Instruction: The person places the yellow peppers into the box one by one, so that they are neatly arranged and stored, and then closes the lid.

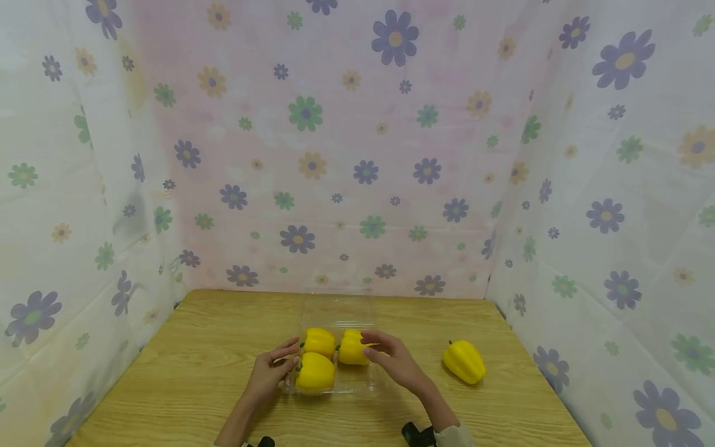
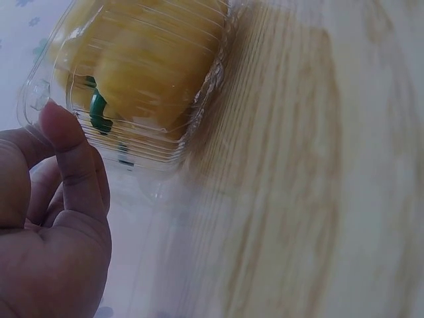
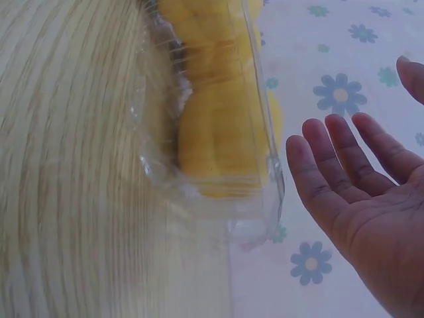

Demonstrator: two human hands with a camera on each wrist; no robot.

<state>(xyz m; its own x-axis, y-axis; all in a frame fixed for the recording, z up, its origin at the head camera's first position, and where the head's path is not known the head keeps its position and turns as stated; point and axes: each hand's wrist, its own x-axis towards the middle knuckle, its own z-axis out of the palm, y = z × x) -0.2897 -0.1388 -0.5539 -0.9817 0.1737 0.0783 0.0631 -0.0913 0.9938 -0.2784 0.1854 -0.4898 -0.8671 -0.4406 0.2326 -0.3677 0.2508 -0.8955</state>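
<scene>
The left hand [image 1: 272,366] rests its thumb and relaxed fingers [image 2: 69,142] against the 9 o'clock wall of the clear plastic clamshell tray [image 1: 363,386]. The right hand [image 1: 393,360] lies released, fingers straight, over the yellow bell pepper [image 1: 352,347] at 1 o'clock in the tray. Two more peppers [image 1: 315,371] fill it. A fourth, loose pepper [image 1: 463,361] lies at 3 o'clock on the wooden worktop [image 1: 184,372], well apart.
</scene>
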